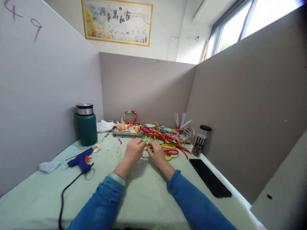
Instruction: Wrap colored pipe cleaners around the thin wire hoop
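- While a white cloth [50, 166] is lying at the counter's [148, 204] left, a blue glue gun [82, 161] is resting on its side nearby, its nozzle apparently pointing away from the hands, perhaps for safety; its black cord [62, 195] is trailing to the near edge, where it could be hampering the left arm.
- A green flask [87, 129] is standing upright behind the gun, probably placed there to be out of the way.
- A metal tray [129, 134] is holding pale and orange scraps, presumably so they are not scattering; a coloured ring [136, 119] is leaning above them.
- The left hand [134, 150] and right hand [157, 153] are coming together mid-counter, fingertips pinching a small orange piece [147, 144] between them, likely for steadiness; the fingers are hiding most of it.
- Red and yellow looped handles [171, 152] are lying just beside the right hand, seemingly for easy reach, and a tangle of fuzzy stems [163, 134] is crowding the space behind.
- A black-lidded jar [200, 140] is standing near the right partition, and a flat black slab [209, 177] is lying in front of it, beyond the right sleeve.
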Action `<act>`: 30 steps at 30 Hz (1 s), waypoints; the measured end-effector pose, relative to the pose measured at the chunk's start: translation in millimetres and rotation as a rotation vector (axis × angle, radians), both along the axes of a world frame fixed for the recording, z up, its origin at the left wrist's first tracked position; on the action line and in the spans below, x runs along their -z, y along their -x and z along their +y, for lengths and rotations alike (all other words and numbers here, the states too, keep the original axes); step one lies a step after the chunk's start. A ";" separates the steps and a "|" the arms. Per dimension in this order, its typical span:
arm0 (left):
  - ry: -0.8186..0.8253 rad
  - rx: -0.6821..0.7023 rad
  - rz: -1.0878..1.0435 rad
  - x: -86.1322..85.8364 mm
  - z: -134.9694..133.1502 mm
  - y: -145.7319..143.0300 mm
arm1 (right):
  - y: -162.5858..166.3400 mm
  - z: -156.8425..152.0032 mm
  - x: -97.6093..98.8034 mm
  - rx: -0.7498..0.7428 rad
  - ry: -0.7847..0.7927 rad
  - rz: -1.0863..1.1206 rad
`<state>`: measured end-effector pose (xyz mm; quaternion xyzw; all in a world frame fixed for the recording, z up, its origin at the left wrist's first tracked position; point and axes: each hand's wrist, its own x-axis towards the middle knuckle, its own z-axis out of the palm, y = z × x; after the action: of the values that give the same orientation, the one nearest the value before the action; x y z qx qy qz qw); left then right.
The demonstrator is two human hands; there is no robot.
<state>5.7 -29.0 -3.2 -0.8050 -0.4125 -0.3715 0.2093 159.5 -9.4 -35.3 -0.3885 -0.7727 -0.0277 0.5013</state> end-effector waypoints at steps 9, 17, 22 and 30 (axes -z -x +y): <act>0.219 0.052 -0.267 16.2 9.4 -4.8 | 4.7 -6.2 -4.5 -0.036 -0.031 0.039; 0.154 0.114 -0.275 19.6 14.3 -2.7 | 5.3 -6.3 -4.7 -0.072 -0.026 0.077; 0.062 0.131 -0.269 19.1 14.2 -2.8 | 6.2 -5.6 -5.2 -0.086 -0.013 0.123; 0.026 0.163 -0.267 20.6 16.5 -2.2 | 6.4 -4.9 -4.1 -0.078 -0.006 0.135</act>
<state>7.9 -12.4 -23.8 -0.7819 -0.3748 -0.4855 0.1113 153.0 -14.3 -31.2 -0.3577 -0.7516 0.0157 0.5540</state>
